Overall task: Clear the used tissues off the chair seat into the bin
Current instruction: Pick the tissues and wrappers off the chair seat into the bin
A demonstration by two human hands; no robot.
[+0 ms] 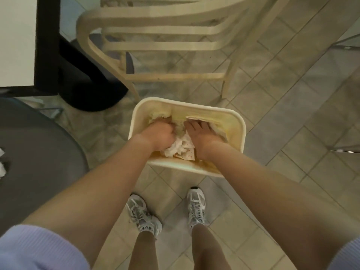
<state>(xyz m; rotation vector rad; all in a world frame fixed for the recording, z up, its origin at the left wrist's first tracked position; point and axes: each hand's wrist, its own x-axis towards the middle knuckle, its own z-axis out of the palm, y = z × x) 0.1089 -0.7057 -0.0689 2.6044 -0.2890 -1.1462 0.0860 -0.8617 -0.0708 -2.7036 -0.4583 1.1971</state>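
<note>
A cream plastic bin (240, 123) stands on the floor in front of my feet. Both of my hands are down inside it. My left hand (158, 135) is curled into a fist on crumpled white tissues (178, 150) that bulge out under it. My right hand (200, 133) lies flat with its fingers apart, pressing on paper at the bin's far side. A dark grey round seat (39, 145) is at the left, and a few white tissue scraps (2, 162) lie at its left edge, mostly cut off by the frame.
A cream slatted chair (155, 36) stands just beyond the bin. A black table base (85, 84) and a white tabletop (17, 39) are at the upper left. Tiled floor surrounds the bin, and my sneakers (144, 217) stand right behind it.
</note>
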